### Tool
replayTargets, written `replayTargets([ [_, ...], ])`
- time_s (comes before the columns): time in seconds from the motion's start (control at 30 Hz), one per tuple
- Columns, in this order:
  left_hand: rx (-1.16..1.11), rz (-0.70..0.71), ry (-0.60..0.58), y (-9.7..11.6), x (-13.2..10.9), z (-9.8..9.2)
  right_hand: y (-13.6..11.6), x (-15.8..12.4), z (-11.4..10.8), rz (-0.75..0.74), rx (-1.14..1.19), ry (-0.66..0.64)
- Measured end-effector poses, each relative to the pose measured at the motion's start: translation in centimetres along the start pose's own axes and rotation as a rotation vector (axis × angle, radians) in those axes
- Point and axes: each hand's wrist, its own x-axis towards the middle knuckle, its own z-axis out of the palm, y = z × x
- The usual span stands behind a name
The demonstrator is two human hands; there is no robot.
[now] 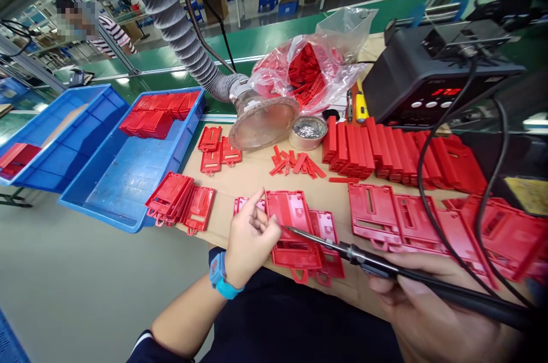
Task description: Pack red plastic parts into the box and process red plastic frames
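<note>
My right hand (440, 306) is closed around the handle of a soldering iron (363, 260), whose thin metal tip points left over a red plastic panel (295, 237). The tip is close to my left thumb. My left hand (252, 232) is at the panel's left edge, its fingers curled and thumb bent in, seemingly gripping that edge. This panel lies across other red panels (327, 232) that stick out beneath it on both sides. Short red strips (299, 163) lie loose on the cardboard just behind.
Red panels (372, 209) and a row of upright red pieces (351, 146) stand at right. A soldering station (440, 77) trails cables over them. A fume hose's hood (265, 123) hangs behind, beside a round tin (308, 132). Blue bins (115, 192) are at left. A person (111, 37) is farther back.
</note>
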Motion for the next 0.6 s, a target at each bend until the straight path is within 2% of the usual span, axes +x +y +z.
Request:
replayTargets([
  [0.1, -0.010, -0.002, 0.000, 0.06, -0.04, 0.01, 0.12, -0.09, -0.15, -0.003, -0.011, -0.059],
  [0.33, -0.001, 0.018, 0.013, 0.46, 0.01, 0.05, 0.69, -0.10, -0.37, 0.009, -0.005, -0.055],
  [0.6, -0.003, 0.031, 0.033, -0.06, 0.02, -0.15, 0.30, -0.09, 0.21, 0.030, 0.036, -0.039],
])
